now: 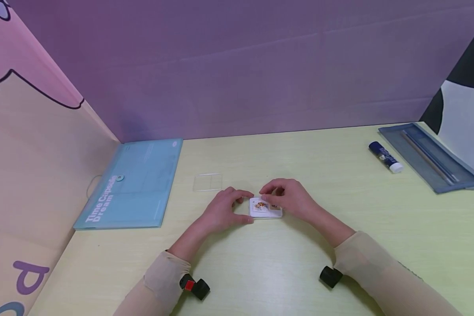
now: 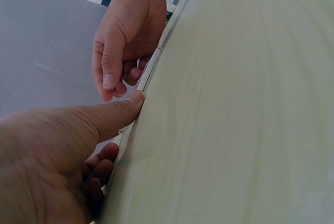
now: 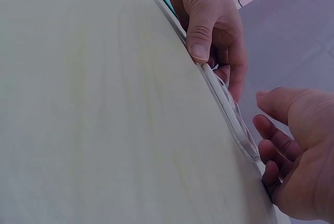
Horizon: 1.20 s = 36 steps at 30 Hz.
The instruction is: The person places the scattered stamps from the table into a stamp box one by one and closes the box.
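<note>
On the table lies a small, flat white rectangular piece (image 1: 265, 214) with little cartoon pictures on its top; edge-on in the right wrist view it looks like a thin white slab (image 3: 229, 110). My left hand (image 1: 223, 210) holds its left end, thumb at the near corner and fingers at the far one. Over its upper right part is my right hand (image 1: 292, 198), covering some of a picture. The right wrist view shows this right hand (image 3: 308, 151) with thumb and loosely bent fingers apart and nothing visible between them.
A clear plastic piece (image 1: 207, 182) lies beyond the left hand. At the left is a blue document folder (image 1: 142, 184). A glue stick (image 1: 385, 156) and a blue-grey mesh pouch (image 1: 422, 162) with long thin items are at the far right. A purple backdrop (image 1: 260, 79) stands behind the table.
</note>
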### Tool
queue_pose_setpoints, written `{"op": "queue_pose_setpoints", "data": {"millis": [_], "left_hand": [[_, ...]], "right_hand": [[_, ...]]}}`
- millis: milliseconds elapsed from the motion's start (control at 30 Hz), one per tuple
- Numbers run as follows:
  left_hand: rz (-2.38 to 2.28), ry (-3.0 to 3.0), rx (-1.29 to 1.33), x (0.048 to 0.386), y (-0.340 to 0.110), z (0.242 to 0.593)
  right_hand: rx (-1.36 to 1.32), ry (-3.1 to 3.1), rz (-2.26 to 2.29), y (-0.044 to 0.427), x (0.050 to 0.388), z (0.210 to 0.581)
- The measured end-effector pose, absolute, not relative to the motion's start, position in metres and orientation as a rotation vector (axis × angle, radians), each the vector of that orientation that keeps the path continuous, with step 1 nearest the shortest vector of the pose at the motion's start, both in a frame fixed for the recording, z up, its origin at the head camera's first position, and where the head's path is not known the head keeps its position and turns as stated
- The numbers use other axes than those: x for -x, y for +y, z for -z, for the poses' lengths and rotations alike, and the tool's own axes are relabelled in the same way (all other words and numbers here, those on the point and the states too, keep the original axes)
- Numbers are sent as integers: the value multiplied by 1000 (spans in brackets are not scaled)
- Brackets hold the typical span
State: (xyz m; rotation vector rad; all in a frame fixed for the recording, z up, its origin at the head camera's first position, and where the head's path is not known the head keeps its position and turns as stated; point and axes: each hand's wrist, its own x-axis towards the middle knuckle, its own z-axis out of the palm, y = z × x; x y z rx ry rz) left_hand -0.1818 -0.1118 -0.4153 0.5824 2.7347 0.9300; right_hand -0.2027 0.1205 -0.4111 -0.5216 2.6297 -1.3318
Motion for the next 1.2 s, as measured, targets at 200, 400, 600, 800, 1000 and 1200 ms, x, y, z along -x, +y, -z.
{"op": "queue_pose_setpoints", "data": {"millis": [200, 400, 600, 800, 1000, 1200], "left_hand": [[-971, 2715, -576, 183, -115, 416], [-1090, 2632, -564, 186, -121, 415], [-1204, 2580, -567, 191, -128, 410], [-1349, 2533, -515, 196, -136, 406], [-1468, 2500, -424, 202, -150, 401], [-1493, 2539, -362, 210, -168, 401]], "right_hand": [[512, 2616, 1371, 119, 204, 409], [507, 2615, 1378, 118, 206, 408], [496, 2614, 1382, 114, 209, 408], [523, 2608, 1381, 109, 215, 409], [559, 2584, 1384, 103, 220, 408], [564, 2548, 1394, 98, 225, 409]]}}
